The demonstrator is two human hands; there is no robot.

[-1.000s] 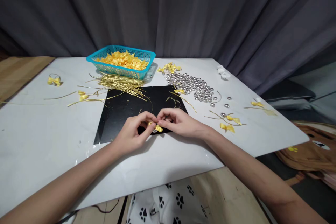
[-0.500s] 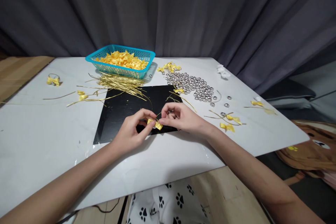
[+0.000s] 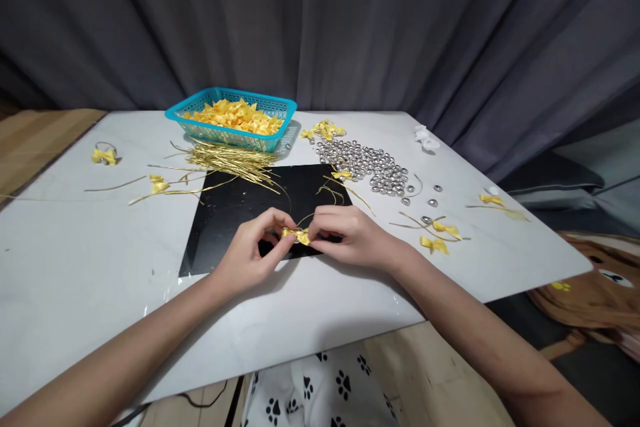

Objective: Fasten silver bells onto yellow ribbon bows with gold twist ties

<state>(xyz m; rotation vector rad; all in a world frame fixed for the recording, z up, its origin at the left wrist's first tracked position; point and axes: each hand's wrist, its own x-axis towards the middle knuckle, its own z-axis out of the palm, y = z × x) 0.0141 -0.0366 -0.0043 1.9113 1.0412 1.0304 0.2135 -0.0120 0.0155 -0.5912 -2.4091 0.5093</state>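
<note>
Between my hands, over the front part of a black mat (image 3: 220,227), is a small yellow bow (image 3: 302,237) with a thin gold tie (image 3: 306,218) curving up from it. My left hand (image 3: 260,243) pinches the bow's left end between thumb and forefinger. On the other side, my right hand (image 3: 345,233) has its thumb and fingers closed at the bow's right end. A small silvery spot shows at the bow's middle, partly hidden. Behind the hands lies a bundle of gold twist ties (image 3: 235,161), some overlapping the mat.
A blue basket (image 3: 280,133) of yellow bows stands at the back of the white table (image 3: 90,267). Silver beads (image 3: 370,163) are heaped right of the mat. Loose bows (image 3: 434,244) with ties lie at right, and another bow (image 3: 104,155) at left. White scraps (image 3: 426,139) lie far right.
My right hand has turned, and its fingers have come down onto the bow's right end, where before they were raised at the tie. My left hand keeps its pinch.
</note>
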